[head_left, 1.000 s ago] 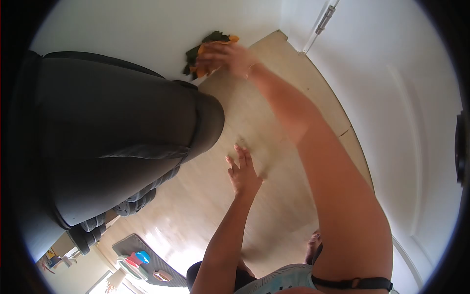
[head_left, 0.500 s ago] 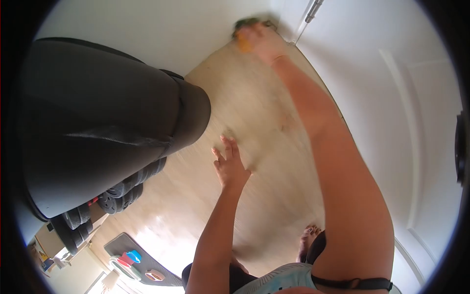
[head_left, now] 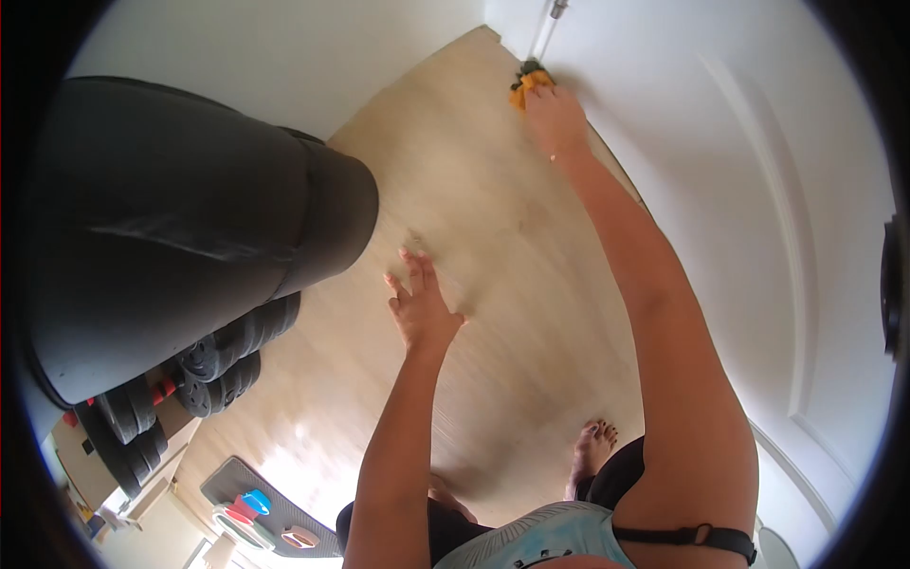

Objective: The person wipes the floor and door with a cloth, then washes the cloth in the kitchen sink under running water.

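At the foot of the white door (head_left: 749,237), my right hand (head_left: 559,123) is closed around an orange and dark green cloth (head_left: 533,87). The cloth is bunched up against the floor beside the door's lower edge, and part of it is hidden by my fingers. My left hand (head_left: 424,311) rests on the wood-look floor (head_left: 502,256) with its fingers spread and nothing in it.
A large black cylindrical object (head_left: 199,180), perhaps a punching bag, lies to the left. Dumbbells with black plates (head_left: 223,360) are beyond it. A dark mat (head_left: 284,517) with colourful items lies at lower left. A white wall (head_left: 332,57) meets the floor ahead.
My right hand has moved the cloth out of the corner, rightward along the door's bottom edge. My left hand keeps its place on the floor while the view has shifted slightly.
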{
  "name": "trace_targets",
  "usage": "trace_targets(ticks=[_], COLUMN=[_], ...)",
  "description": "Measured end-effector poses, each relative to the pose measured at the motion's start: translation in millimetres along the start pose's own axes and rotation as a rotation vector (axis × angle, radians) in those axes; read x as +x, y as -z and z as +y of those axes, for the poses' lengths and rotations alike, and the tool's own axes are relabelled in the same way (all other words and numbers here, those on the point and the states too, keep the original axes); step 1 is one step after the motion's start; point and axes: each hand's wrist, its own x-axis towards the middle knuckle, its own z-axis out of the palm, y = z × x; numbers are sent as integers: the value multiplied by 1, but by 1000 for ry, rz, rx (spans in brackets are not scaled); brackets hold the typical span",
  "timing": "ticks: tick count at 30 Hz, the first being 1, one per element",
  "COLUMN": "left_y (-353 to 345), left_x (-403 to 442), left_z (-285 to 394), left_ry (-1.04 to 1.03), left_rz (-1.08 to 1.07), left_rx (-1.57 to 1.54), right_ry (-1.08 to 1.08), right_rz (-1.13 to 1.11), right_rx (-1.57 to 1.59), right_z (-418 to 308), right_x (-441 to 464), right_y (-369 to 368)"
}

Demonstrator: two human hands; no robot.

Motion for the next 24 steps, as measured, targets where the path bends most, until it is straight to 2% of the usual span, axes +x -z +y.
trace_targets(ticks=[1, 3, 4, 6, 8, 11, 13, 17, 18, 20, 24], left_y=[0, -1, 0, 1, 0, 0, 1, 3, 1, -4, 1], left_x=[1, 2, 2, 2, 2, 1, -1, 0, 1, 0, 1], left_z=[0, 1, 0, 2, 4, 1, 1, 1, 0, 1, 3], left_ry=[11, 4, 12, 6, 4, -6, -19, -2, -11, -32, -18], left_rz=[1, 4, 9, 4, -2, 26, 27, 21, 51, 71, 76], left_rx=[-2, -2, 1, 18, 38, 50, 28, 23, 23, 30, 44], right_ry=[-16, 193, 178, 166, 61, -80, -56, -29, -18, 47, 30], right_rz=[-6, 453, 448, 631, 680, 608, 450, 282, 276, 426, 529], right_rx=[-5, -57, -56, 170, 183, 287, 155, 63, 57, -145, 107], right_z=[-1, -3, -4, -14, -20, -23, -8, 45, 47, 52, 20], right_x=[-14, -29, -30, -22, 14, 39, 27, -62, -63, -68, 9], right_y=[-20, -76, -78, -81, -74, -55, -54, -70, -76, -90, -74])
